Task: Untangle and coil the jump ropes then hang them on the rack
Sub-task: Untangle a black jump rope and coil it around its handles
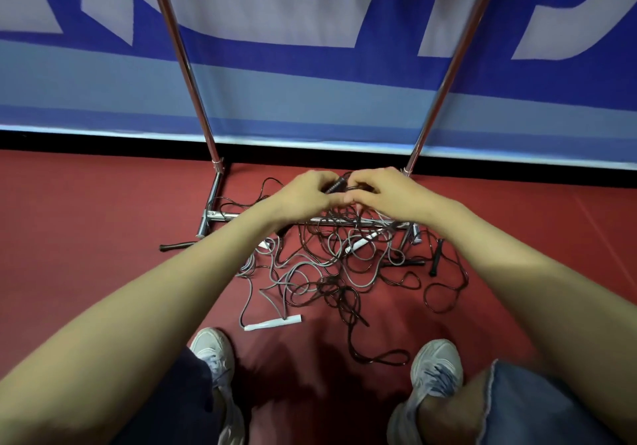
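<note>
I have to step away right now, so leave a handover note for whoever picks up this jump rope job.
Left hand: grips a black handle.
Right hand: pinches the black cord beside it, above the pile.
Ropes: black and grey tangle on the red floor at the rack base; one white handle lies nearest the shoes.
Done: nothing coiled in view; rack top out of view.
Left: untangle, coil and hang every rope.

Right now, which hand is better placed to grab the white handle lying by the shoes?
Left hand, probably: the white handle lies nearer the left shoe, on its side.
</note>
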### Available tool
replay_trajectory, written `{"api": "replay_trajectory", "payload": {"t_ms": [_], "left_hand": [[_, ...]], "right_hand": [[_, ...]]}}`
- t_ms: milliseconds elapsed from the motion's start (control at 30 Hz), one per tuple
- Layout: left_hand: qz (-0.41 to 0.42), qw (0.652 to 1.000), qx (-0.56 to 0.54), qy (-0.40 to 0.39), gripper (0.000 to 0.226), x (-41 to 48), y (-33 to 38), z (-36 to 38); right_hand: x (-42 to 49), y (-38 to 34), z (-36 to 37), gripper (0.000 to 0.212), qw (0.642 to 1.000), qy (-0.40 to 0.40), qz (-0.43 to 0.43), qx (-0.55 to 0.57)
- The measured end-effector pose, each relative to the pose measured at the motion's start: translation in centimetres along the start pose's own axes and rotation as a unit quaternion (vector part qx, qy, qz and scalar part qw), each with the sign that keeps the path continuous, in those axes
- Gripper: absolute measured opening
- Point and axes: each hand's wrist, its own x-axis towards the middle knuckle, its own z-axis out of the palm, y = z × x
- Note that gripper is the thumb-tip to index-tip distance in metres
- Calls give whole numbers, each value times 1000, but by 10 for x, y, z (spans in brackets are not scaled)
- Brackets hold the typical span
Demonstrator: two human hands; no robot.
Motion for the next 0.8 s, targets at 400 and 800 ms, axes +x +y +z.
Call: {"api": "replay_trajectory", "payload": {"t_ms": [400,800], "left_hand": [[-179,975,-24,127,23,14,-87,22],[-239,968,76,25,22,99,-202,136]], "right_hand": [[-27,117,57,36,955,-159,250,-33],[42,231,186,31,959,-157,222,-80]]}}
